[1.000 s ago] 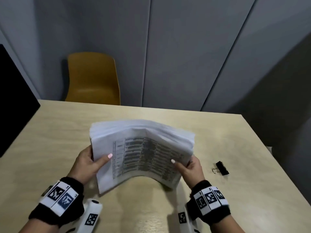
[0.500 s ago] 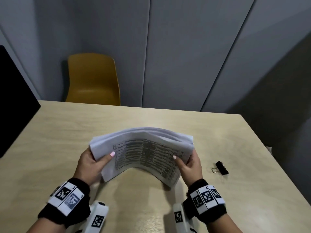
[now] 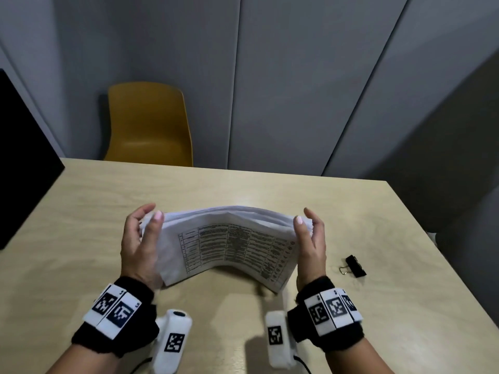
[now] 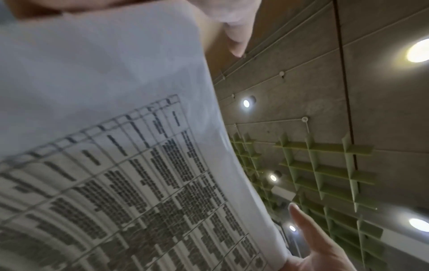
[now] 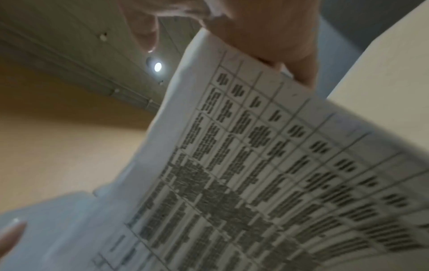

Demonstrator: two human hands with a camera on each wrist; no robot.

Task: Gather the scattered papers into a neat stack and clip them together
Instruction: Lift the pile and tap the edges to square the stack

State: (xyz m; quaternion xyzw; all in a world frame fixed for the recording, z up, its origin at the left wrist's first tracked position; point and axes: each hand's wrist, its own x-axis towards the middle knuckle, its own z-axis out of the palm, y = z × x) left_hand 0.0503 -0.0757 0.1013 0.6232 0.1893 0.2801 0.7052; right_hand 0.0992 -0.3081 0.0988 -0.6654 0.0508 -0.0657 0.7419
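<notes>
A thick stack of white papers (image 3: pixel 232 238) with a printed table on its front sheet stands bowed on its lower edge on the table (image 3: pixel 108 198). My left hand (image 3: pixel 151 212) lies along its left edge and my right hand (image 3: pixel 303 215) along its right edge. Thumbs are at the front and fingers behind, all fairly straight near the top corners. The left wrist view shows the printed sheet (image 4: pixel 116 165) with straight fingers (image 4: pixel 308 232) beside it. The right wrist view shows the same sheet (image 5: pixel 255 165), blurred. A black binder clip (image 3: pixel 356 266) lies right of my right hand.
A yellow chair (image 3: pixel 148 125) stands behind the table's far edge. A black panel (image 3: pixel 21 157) overhangs the table's left side. Grey walls rise close behind. The table's right edge runs just past the clip.
The stack has dropped lower onto the table. Both hands have slid from gripping its lower sides up to the top corners, and their fingers have straightened.
</notes>
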